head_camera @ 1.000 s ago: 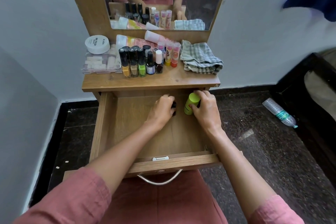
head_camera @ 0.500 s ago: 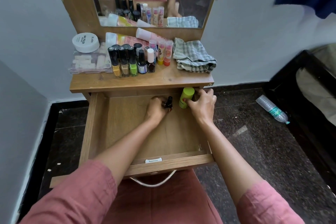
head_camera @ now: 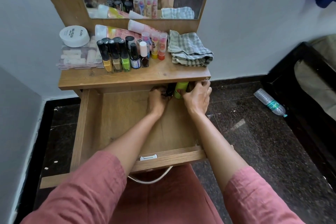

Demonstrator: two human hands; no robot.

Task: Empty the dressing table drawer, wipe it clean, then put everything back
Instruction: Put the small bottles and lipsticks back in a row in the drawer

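A: Where are the hands?
B: Both are at the far end of the open drawer, just under the table edge. The left hand curls round a small dark bottle; the right hand grips a green tube just beside it.
A: And the cloth?
B: Folded on the table's right side, near the nail polish bottles.
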